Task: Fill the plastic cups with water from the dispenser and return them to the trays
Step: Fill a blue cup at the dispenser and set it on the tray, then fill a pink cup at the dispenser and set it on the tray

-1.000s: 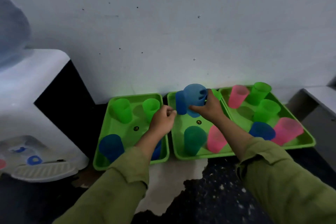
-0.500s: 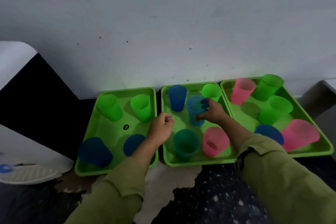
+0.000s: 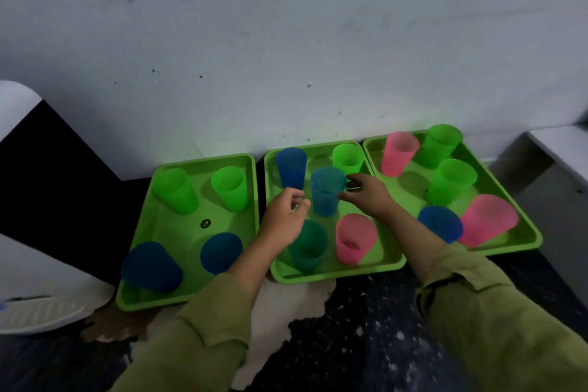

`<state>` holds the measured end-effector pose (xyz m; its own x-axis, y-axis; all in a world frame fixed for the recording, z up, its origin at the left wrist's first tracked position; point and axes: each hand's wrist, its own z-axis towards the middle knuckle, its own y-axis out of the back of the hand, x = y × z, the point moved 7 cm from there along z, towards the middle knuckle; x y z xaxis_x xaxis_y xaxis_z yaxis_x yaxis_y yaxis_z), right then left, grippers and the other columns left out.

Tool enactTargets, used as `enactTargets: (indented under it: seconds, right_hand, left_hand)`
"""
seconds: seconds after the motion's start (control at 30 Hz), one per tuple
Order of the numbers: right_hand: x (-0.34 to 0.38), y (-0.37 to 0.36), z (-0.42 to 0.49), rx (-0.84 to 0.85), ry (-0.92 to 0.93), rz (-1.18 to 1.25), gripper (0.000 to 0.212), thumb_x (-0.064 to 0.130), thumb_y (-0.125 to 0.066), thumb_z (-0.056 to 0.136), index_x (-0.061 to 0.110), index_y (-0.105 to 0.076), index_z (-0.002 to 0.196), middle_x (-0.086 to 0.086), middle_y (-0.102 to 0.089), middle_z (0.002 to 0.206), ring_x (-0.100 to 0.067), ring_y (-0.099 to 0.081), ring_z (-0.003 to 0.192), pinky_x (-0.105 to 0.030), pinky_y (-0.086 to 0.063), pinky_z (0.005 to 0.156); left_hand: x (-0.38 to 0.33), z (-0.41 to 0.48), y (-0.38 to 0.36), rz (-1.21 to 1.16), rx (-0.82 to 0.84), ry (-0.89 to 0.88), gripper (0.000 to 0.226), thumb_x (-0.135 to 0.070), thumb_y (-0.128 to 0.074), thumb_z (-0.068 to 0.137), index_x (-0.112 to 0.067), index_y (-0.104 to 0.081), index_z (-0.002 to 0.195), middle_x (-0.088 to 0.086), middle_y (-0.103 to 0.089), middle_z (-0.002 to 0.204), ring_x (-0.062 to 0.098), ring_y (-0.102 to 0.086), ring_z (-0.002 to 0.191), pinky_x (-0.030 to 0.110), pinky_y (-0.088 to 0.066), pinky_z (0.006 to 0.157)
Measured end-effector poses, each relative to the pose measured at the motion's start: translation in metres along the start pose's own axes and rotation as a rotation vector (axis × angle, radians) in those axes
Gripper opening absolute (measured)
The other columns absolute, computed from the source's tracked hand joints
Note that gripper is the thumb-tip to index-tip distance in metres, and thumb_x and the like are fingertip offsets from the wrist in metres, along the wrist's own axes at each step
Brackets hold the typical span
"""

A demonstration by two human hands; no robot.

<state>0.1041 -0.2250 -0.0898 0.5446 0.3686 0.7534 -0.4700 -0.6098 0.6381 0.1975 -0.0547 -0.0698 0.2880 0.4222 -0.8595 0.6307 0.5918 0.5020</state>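
Observation:
Three green trays sit side by side against the wall: a left tray (image 3: 251,188), a middle tray (image 3: 337,274) and a right tray (image 3: 528,226). A teal-blue cup (image 3: 326,197) stands upright in the centre of the middle tray. My right hand (image 3: 369,197) pinches it at the rim on its right side. My left hand (image 3: 284,219) hovers just left of that cup with fingers loosely curled, holding nothing. Around it stand a dark blue cup (image 3: 291,169), a green cup (image 3: 348,157), a teal cup (image 3: 308,247) and a pink cup (image 3: 354,237).
The white water dispenser (image 3: 35,315) with its drip grille is at the far left edge. The left tray holds two green and two blue cups. The right tray holds several pink, green and blue cups. The wall is right behind the trays.
My right hand brought the teal-blue cup down from the air onto the middle tray. The view swung right, so the dispenser slid almost out of frame. The left hand stayed beside the cup.

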Motion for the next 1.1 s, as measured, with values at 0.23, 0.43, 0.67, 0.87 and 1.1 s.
enactTargets:
  seconds: [0.23, 0.43, 0.67, 0.87, 1.1]
  right_hand:
    - [-0.020, 0.038, -0.069, -0.325, 0.039, 0.013, 0.026, 0.004, -0.053, 0.090, 0.000, -0.063, 0.114, -0.017, -0.067, 0.112, -0.029, -0.062, 0.104, -0.023, -0.041, 0.086]
    - [-0.066, 0.009, -0.106, -0.210, 0.079, -0.198, 0.029, -0.001, -0.050, 0.087, -0.002, -0.062, 0.113, -0.023, -0.064, 0.108, -0.037, -0.061, 0.099, -0.035, -0.046, 0.085]
    - [-0.097, -0.031, -0.124, -0.061, 0.153, -0.431, 0.034, 0.017, -0.045, 0.094, 0.002, -0.057, 0.122, -0.016, -0.052, 0.135, -0.032, -0.029, 0.140, -0.043, -0.010, 0.117]
    - [-0.102, -0.035, -0.128, -0.089, 0.153, -0.446, 0.061, 0.040, -0.023, 0.091, 0.002, -0.056, 0.125, -0.013, -0.053, 0.134, -0.028, -0.027, 0.141, -0.035, 0.003, 0.114]
    - [-0.096, -0.033, -0.128, -0.095, 0.123, -0.417, 0.037, 0.025, -0.042, 0.097, 0.006, -0.053, 0.127, -0.010, -0.050, 0.138, -0.025, -0.022, 0.143, -0.040, -0.001, 0.118]
  left_hand:
    - [-0.041, -0.019, -0.032, 0.186, 0.124, -0.283, 0.034, -0.023, -0.057, 0.091, -0.009, -0.052, 0.121, 0.007, -0.054, 0.123, 0.016, -0.051, 0.115, 0.020, -0.037, 0.096]
    - [-0.053, -0.026, -0.066, 0.489, 0.343, -0.374, 0.073, -0.042, -0.065, 0.081, -0.012, -0.035, 0.140, 0.007, -0.039, 0.140, 0.022, -0.039, 0.129, 0.034, -0.033, 0.108]
    - [-0.048, -0.028, -0.088, 0.707, 0.473, -0.351, 0.106, -0.048, -0.080, 0.063, -0.013, -0.023, 0.145, 0.007, -0.034, 0.141, 0.029, -0.037, 0.128, 0.040, -0.032, 0.109]
    - [-0.045, -0.025, -0.093, 0.693, 0.427, -0.347, 0.090, -0.037, -0.080, 0.067, -0.009, -0.033, 0.139, 0.008, -0.040, 0.130, 0.027, -0.046, 0.116, 0.039, -0.042, 0.100]
    - [-0.060, -0.034, -0.071, 0.455, 0.322, -0.402, 0.085, -0.037, -0.078, 0.067, -0.012, -0.036, 0.137, 0.002, -0.036, 0.128, 0.020, -0.043, 0.116, 0.030, -0.039, 0.098]
